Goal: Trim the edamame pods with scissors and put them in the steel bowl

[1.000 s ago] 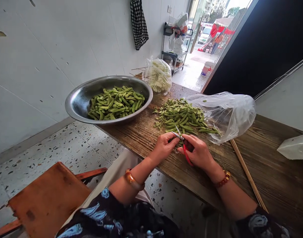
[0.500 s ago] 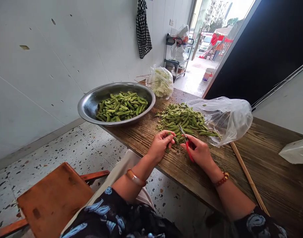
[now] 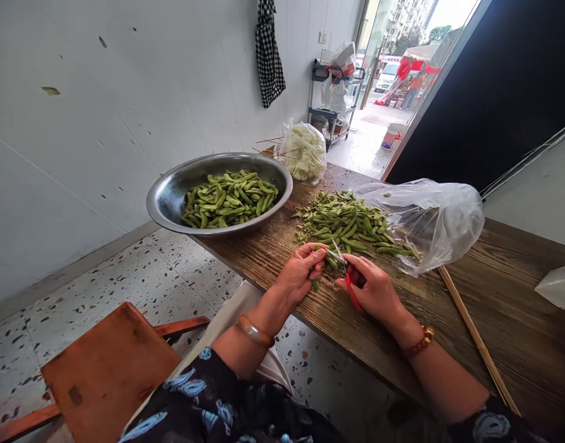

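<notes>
My left hand (image 3: 301, 271) is closed around a green soybean pod (image 3: 316, 284), most of it covered by the fingers. In my right hand (image 3: 372, 286) is a pair of red-handled scissors (image 3: 351, 289). Their blades are parted, with one tip reaching the fingertips of my left hand. Just beyond both hands lies a loose pile of soybean pods (image 3: 351, 221) on the wooden table (image 3: 273, 252). To the left, a wide steel basin (image 3: 165, 206) holds many more pods (image 3: 231, 200).
A clear plastic bag (image 3: 453, 227) lies right of the pile. Thin wooden sticks (image 3: 476, 335) stretch along the table at right. Behind the basin stands a bag of pale vegetables (image 3: 304, 154). An orange-brown chair (image 3: 109, 363) is at lower left, and a cart (image 3: 335, 104) stands near the doorway.
The scissors have opened and turned left, bringing a blade to the left hand's fingertips. The left hand still holds a pod. The whole view has shifted slightly.
</notes>
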Demonstrator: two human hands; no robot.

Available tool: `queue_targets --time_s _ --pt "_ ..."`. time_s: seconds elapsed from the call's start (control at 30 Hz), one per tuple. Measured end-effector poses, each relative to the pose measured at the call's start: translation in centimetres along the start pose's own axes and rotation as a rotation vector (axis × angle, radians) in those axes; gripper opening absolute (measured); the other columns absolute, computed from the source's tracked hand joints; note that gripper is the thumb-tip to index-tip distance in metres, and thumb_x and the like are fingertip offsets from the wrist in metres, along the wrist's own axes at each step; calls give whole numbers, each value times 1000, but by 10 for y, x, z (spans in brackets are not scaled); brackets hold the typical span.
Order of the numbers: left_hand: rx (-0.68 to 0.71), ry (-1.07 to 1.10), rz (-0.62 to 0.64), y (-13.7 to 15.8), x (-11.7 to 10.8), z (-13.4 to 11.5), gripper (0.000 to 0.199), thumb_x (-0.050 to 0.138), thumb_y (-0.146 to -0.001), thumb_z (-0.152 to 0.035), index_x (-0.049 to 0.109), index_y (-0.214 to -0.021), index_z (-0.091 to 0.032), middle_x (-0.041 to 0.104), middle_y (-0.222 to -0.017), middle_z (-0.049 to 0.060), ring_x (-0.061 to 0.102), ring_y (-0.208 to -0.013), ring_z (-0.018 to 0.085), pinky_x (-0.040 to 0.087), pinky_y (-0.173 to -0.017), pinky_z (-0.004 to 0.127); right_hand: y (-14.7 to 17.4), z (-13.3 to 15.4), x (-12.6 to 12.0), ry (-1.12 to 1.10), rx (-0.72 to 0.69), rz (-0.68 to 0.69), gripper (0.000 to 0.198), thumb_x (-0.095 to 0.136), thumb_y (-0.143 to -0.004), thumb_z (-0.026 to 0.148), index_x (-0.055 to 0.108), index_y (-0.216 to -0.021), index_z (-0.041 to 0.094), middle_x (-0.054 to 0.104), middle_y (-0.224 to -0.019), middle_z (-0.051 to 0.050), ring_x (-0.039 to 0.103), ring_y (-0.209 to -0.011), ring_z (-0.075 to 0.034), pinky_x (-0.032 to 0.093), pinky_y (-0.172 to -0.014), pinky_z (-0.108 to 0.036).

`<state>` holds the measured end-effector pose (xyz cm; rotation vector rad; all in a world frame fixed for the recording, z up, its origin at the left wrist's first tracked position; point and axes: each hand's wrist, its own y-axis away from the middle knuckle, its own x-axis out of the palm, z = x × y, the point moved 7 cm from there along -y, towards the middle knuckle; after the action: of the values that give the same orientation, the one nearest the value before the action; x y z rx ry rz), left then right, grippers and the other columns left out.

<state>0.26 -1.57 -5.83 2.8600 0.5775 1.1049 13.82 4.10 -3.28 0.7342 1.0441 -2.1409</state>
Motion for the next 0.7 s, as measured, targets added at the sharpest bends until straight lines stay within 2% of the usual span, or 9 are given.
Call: queue_targets --time_s 0.17,0.43,0.57,0.7 --pt "-4 -74 47 3 7 1 30 81 -62 -28 66 -81 -9 53 -57 -3 36 -43 1 19 -38 16 0 4 -1 12 -41 -4 47 66 -82 37 51 -123 21 63 -105 -9 61 -93 -23 51 -82 -37" --pt "-23 -31 64 3 7 3 30 81 -62 -26 66 -82 -9 56 -62 -2 38 -44 1 19 -37 15 0 7 0 61 -92 -31 53 69 -79 37 48 -125 21 60 -110 -11 58 -99 -25 50 -86 -41" --pt "-28 -43 82 4 9 4 30 80 -63 -27 65 -83 -9 59 -64 -1 37 -43 0 19 -37 15 1 6 0 58 -85 -29 50 67 -80 39 49 -123 19 61 -108 -12 59 -95 -24 51 -84 -40" --pt "-42 -75 93 4 10 5 30 78 -65 -29 63 -82 -9 64 -71 3 37 -43 0 19 -37 15 1 7 -1 47 -58 -34 44 62 -85 40 51 -122 19 63 -95 -8 61 -80 -21 52 -75 -36"
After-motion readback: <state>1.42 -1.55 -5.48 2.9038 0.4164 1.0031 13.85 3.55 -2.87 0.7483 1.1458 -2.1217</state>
